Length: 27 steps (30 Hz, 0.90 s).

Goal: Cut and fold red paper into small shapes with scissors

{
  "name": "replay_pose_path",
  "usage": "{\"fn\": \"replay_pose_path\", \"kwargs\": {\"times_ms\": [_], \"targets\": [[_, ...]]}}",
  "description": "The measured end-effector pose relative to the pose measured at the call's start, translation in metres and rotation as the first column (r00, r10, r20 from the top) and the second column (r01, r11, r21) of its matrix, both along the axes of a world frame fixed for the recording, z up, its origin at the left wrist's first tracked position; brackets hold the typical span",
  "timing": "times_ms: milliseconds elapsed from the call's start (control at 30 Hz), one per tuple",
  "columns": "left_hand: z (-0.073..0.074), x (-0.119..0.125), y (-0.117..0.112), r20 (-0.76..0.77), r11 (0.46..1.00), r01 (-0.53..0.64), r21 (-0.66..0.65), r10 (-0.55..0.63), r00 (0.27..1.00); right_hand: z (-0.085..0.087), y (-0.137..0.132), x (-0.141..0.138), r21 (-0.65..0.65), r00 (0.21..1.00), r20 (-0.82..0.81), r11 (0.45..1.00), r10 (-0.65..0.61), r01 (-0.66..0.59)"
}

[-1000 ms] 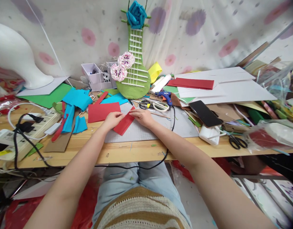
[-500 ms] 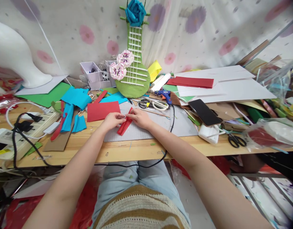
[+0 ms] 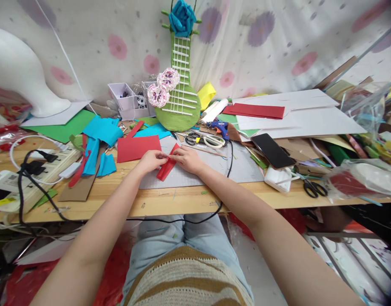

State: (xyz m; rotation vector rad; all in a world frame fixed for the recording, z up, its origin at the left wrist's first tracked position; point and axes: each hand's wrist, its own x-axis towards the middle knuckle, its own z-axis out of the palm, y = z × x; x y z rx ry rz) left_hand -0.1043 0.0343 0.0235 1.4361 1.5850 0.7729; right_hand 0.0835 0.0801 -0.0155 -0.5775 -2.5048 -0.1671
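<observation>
A narrow strip of folded red paper [image 3: 165, 171] lies slantwise over the grey mat [image 3: 195, 178]. My left hand [image 3: 153, 160] pinches its left edge between thumb and fingers. From the other side my right hand [image 3: 188, 159] grips the strip near its upper middle, its fingertips close to those of the left. A wider red paper sheet [image 3: 136, 148] lies flat just beyond my left hand. Behind my right hand are scissors with pale handles [image 3: 214, 140] and a blue glue gun [image 3: 221, 128].
A green guitar-shaped panel [image 3: 179, 114] stands at the back with paper flowers on it. Blue paper pieces [image 3: 103, 129] and a power strip [image 3: 52, 174] are on the left. A phone [image 3: 273, 151], black scissors [image 3: 315, 188] and white boards [image 3: 326, 121] are on the right. A black cable [image 3: 230, 170] crosses the table's front edge.
Both hands keep hold of the red strip in nearly the same place. The right fingers have shifted slightly downward, and the upper end of the strip shows more.
</observation>
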Motion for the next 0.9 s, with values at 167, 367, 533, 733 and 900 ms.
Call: {"fn": "replay_pose_path", "kwargs": {"times_ms": [167,367,533,733,900], "targets": [[-0.002,0.000,0.001,0.019,1.000,0.002,-0.001,-0.002,1.000,0.002,-0.001,-0.003,0.027,1.000,0.001,0.999,0.019,-0.019],[-0.004,-0.002,0.002,-0.023,0.999,0.033,0.007,-0.033,0.999,0.006,0.000,-0.009,0.057,0.999,0.048,0.998,0.009,-0.012],[-0.005,-0.003,0.004,-0.173,0.990,0.078,0.120,-0.057,0.983,0.011,0.002,-0.018,0.043,0.994,0.106,0.999,-0.018,0.013],[-0.002,-0.001,0.005,-0.249,0.992,0.074,0.106,-0.045,0.968,0.018,0.002,-0.021,0.042,0.996,0.093,0.999,0.000,-0.004],[-0.002,0.000,0.004,-0.299,0.993,0.034,0.110,0.000,0.954,0.022,0.002,-0.014,0.037,1.000,0.000,0.999,-0.023,0.023]]}}
